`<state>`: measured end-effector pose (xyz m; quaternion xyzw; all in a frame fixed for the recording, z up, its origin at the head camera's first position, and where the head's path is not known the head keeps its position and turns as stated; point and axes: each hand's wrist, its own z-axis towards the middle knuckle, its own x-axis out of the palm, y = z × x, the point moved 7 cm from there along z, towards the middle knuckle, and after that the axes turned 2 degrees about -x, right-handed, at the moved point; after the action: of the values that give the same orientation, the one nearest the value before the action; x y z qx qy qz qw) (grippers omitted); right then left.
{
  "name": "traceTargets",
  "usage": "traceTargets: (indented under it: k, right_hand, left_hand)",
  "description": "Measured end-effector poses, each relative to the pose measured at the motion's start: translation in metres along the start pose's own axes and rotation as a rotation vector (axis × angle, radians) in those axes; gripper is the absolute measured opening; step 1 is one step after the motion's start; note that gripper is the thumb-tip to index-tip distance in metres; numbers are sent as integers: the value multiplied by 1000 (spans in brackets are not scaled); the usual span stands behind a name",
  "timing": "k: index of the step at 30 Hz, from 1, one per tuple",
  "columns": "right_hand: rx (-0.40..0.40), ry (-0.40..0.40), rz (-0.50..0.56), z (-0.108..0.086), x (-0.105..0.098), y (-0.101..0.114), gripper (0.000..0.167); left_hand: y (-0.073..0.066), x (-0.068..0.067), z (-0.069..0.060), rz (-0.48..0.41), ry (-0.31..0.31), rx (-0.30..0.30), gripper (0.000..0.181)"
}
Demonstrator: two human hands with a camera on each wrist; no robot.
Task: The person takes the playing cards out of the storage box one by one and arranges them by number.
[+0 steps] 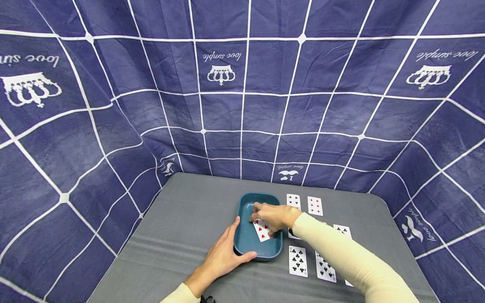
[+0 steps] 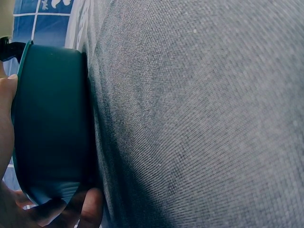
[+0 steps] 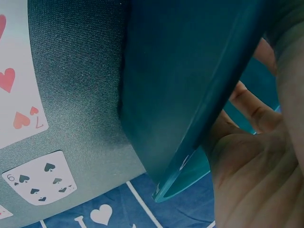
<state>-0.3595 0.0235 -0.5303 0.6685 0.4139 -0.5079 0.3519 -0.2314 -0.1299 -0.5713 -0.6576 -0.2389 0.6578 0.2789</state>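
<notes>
A teal rectangular tray (image 1: 259, 253) stands on the grey cloth. My left hand (image 1: 223, 252) rests against its near left corner, thumb along the near rim and fingers beside the left wall; the left wrist view shows fingertips (image 2: 92, 206) low on the tray's outer wall. My right hand (image 1: 270, 214) reaches over the right rim into the tray. Its fingers and thumb are bent around a heart playing card (image 1: 261, 230), which slants inside the tray and is partly covered by the hand. In the right wrist view, the tray wall (image 3: 175, 71) hides that card.
Right of the tray lie several face-up cards: a six of spades (image 1: 293, 200), a six of diamonds (image 1: 315, 206), an eight of clubs (image 1: 298, 261), a spade card (image 1: 325, 269), and a club card (image 1: 342, 230). My right sleeve covers others. A blue curtain (image 1: 265, 113) surrounds the table.
</notes>
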Motion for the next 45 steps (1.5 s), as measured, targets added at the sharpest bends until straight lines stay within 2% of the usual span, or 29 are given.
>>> traceTargets:
  k: [11,29,34,40,45]
  right_hand:
    - [-1,-12,-22,-1,0,-2,85]
    - [-11,-159,40,2,-8,-3,86]
    - [-37,-228,63,2,-12,-3,89]
    - [-118,-401,43,-2,-21,1,91]
    - [-104,-485,87,-9,-27,-1,93]
  left_hand:
    - [0,-1,0,-7,-7,-7,129]
    - [1,0,0,-12,8,-6,129]
    - [1,-1,0,-1,-8,3,129]
    - [0,-1,-1,-9,-11,2,129]
    - [0,-1,0,-6,-11,2,129]
